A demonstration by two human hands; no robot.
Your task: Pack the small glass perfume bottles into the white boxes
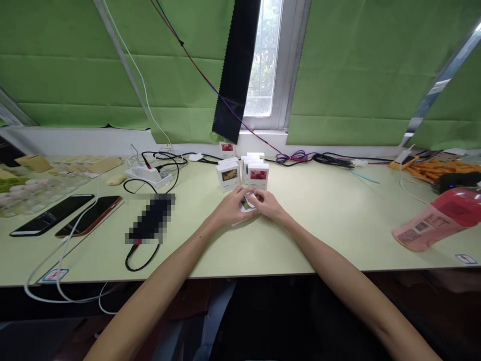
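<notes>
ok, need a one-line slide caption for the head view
Both hands, left hand and right hand, hold a small white box on a pale green table, in front of standing picture-printed boxes.

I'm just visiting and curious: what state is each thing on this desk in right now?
Left hand: gripping the small box.
Right hand: gripping the small box.
Small box: held between both hands, on the table.
White boxes: upright, clustered.
Two phones: lying flat, screens dark.
Power strip: cables plugged in.
Pink bag: lying on its side.
</notes>
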